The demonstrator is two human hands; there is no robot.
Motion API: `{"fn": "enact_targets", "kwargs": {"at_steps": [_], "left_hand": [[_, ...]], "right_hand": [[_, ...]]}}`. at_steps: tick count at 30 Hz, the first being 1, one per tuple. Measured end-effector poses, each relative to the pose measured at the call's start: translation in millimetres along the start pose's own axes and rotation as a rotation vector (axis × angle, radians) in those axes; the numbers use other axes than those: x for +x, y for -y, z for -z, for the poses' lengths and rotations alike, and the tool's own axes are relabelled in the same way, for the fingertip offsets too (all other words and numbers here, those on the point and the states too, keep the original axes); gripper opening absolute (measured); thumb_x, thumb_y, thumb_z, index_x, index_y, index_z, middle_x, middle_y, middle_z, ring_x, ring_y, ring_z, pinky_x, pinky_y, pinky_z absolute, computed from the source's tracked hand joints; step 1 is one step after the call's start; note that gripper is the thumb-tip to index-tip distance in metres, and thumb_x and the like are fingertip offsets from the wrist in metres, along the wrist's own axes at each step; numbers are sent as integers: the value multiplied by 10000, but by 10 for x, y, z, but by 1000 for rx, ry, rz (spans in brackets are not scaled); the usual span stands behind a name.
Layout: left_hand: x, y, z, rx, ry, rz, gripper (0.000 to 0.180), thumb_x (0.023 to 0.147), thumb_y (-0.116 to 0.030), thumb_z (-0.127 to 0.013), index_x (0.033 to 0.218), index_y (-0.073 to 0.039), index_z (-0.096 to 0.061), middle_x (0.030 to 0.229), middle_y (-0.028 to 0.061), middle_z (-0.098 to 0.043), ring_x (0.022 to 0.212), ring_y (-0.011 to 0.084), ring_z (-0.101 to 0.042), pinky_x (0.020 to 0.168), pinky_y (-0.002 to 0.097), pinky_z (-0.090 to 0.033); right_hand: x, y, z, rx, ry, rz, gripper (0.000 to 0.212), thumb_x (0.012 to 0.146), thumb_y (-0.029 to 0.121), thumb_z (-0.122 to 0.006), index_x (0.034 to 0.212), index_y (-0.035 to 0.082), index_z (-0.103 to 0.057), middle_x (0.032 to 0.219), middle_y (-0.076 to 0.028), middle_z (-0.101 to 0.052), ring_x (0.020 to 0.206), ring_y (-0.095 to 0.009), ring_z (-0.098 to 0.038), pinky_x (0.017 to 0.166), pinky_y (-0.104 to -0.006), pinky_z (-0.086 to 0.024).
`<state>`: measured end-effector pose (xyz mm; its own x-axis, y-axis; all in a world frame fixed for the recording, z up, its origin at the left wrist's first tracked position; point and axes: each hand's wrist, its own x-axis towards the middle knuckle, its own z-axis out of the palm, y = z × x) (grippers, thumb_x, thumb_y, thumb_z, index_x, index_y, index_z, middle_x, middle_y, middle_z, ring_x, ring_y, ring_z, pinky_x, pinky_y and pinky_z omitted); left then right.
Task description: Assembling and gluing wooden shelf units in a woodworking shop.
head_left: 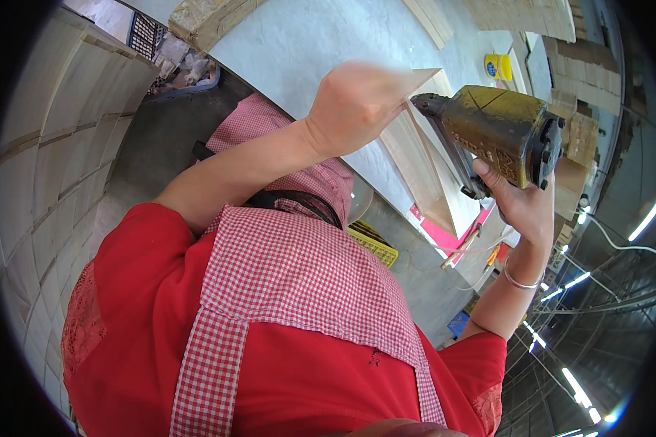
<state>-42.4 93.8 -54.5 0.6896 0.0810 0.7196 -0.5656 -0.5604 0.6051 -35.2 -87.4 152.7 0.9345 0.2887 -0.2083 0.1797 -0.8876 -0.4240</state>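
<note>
My left hand (pixel 353 105) is closed around the end of a pale wooden box frame (pixel 428 164), at the edge of a grey-white worktable (pixel 291 54). Its fingertips are slightly blurred. In my right hand (pixel 521 207) is a worn yellow and black nail gun (pixel 492 127), gripped by the handle, most of which the hand hides. The gun's nose points left, close to the frame's upper corner and my left fingers. Whether the nose touches the wood I cannot tell.
Pale boards (pixel 51 124) are stacked high on the left. A blue bin (pixel 197 84) stands beyond them. On the table are a yellow tub (pixel 498 67), a thick wood block (pixel 208 18) and a pink sheet (pixel 444 234). A yellow crate (pixel 373 245) sits below the table edge.
</note>
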Motion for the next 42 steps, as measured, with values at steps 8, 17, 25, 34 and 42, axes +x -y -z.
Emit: {"fn": "enact_targets", "kwargs": {"at_steps": [8, 17, 25, 34, 42], "left_hand": [[-5, 2, 3, -51, -1, 35, 152, 669, -83, -783, 800, -68, -707, 792, 40, -675, 688, 189, -643, 624, 304, -487], [-206, 111, -9, -229, 106, 280, 288, 734, -126, -787, 984, -26, -686, 855, 88, -686, 760, 261, -665, 702, 340, -531], [-220, 302, -1, -98, 307, 221, 232, 815, -179, -719, 958, 1, -684, 847, 133, -691, 734, 304, -668, 662, 354, -533], [362, 367, 808, 361, 556, 385, 323, 844, -299, -595, 763, 0, -685, 661, 212, -620, 630, 384, -631, 622, 433, -509], [509, 441, 780, 321, 702, 422, 366, 841, -332, -620, 798, 25, -688, 639, 206, -615, 599, 382, -609, 605, 420, -491]], "right_hand": [[63, -38, -9, 38, 27, 15, 437, 725, 196, -870, 1019, -37, -645, 943, -96, -719, 828, -151, -667, 741, -313, -536], [129, 104, 19, 35, 127, -28, 420, 746, 184, -853, 1020, -47, -633, 953, -91, -707, 821, -132, -641, 754, -303, -525], [-442, -244, 142, 134, -270, -10, 349, 813, 113, -781, 1098, -19, -628, 927, -73, -692, 790, -105, -617, 693, -273, -503], [-1504, -1816, -229, -85, -575, -442, 594, 850, 147, -686, 1355, -25, -424, 969, -177, -689, 801, -276, -672, 652, -372, -503], [-1479, -2504, -1152, -267, -341, -927, 767, 840, 189, -670, 1467, 19, -262, 1166, -330, -584, 1034, -480, -589, 832, -517, -480]]}}
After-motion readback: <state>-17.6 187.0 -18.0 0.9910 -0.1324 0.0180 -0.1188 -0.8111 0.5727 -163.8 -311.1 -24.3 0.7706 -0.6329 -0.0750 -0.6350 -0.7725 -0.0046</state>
